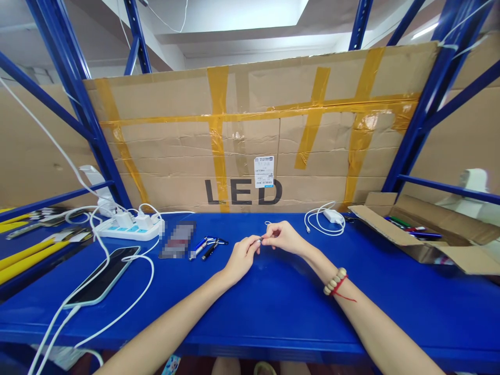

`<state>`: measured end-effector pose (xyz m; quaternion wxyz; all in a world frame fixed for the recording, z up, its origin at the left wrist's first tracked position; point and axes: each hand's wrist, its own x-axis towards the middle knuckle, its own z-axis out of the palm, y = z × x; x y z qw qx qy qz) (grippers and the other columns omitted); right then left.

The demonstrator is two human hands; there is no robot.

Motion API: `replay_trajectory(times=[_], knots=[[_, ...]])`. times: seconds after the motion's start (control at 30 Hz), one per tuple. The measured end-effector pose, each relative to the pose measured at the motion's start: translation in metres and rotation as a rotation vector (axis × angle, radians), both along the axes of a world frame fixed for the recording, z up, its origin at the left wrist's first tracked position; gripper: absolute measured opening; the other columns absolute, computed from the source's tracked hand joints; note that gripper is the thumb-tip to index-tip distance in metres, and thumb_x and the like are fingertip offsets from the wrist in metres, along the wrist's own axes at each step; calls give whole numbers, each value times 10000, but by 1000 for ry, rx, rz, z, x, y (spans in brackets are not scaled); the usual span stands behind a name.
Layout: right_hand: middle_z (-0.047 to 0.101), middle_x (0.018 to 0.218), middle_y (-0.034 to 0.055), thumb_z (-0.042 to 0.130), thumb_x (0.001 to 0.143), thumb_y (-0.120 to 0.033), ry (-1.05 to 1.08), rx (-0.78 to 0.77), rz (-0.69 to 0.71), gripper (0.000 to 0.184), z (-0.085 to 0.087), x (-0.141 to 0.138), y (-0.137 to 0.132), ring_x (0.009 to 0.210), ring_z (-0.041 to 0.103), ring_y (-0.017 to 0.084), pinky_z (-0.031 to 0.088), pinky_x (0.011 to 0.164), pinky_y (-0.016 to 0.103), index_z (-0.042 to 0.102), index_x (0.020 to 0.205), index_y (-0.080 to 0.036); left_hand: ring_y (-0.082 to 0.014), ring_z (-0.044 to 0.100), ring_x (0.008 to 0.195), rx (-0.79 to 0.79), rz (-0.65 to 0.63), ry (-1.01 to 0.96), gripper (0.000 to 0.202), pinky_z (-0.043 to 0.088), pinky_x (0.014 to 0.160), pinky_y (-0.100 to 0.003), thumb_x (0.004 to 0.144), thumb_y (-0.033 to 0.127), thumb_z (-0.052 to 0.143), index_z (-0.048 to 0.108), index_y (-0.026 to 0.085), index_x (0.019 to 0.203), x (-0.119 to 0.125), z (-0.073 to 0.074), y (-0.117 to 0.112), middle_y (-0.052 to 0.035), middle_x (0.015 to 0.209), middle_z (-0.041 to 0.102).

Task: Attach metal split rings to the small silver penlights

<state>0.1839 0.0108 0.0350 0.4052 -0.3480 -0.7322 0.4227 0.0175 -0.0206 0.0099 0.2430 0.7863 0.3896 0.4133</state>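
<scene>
My left hand (241,256) and my right hand (284,237) meet above the middle of the blue shelf (273,307). Both pinch a small dark object (260,240) between their fingertips; it is too small to name. A bead bracelet with a red cord (336,282) sits on my right wrist. Several pens (207,246) lie on the shelf just left of my left hand.
A phone (103,275) on a white cable lies at the left, near a white power strip (130,226) with plugged chargers. A white charger with coiled cable (328,217) lies at the back. An open cardboard box (425,232) with pens stands at the right. A taped cardboard sheet (250,135) forms the back wall.
</scene>
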Motion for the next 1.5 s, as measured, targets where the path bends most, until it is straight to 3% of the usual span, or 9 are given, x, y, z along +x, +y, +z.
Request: replay_trajectory(times=[0.3,0.57,0.8,1.03,1.5], knots=[[552,558,-17,774,484,-499,-68,34,-13,428,-3,0,1,436,480,63,397,428,214,567,542,-129,-177,528,760,39,46,83,270,391,740,-280,867,261,384,642,187,893,-4,0,2,-34,730,646],[570,522,-2,728,570,-503,-162,101,-91,402,-8,0,2,455,476,72,379,442,203,558,545,-138,-179,523,750,34,59,68,274,390,731,-282,868,281,391,651,200,892,-3,-1,3,-28,733,655],[576,498,8,735,529,-522,-153,24,-68,418,-4,-1,1,418,457,70,373,415,201,583,534,-133,-177,516,747,70,60,80,264,394,723,-281,862,281,398,651,206,839,-3,-1,3,-21,737,662],[590,511,19,765,495,-490,-159,-62,-128,402,-4,-3,-1,421,462,73,373,421,208,621,557,-120,-187,508,790,67,98,157,265,390,729,-286,876,268,391,650,221,905,-5,-4,4,-16,805,677],[505,414,-25,762,504,-503,-188,-122,-93,417,-2,-8,-5,400,452,72,331,410,202,562,516,-138,-170,507,789,87,114,146,194,399,734,-276,833,214,463,653,220,867,-6,-10,11,-19,844,657]])
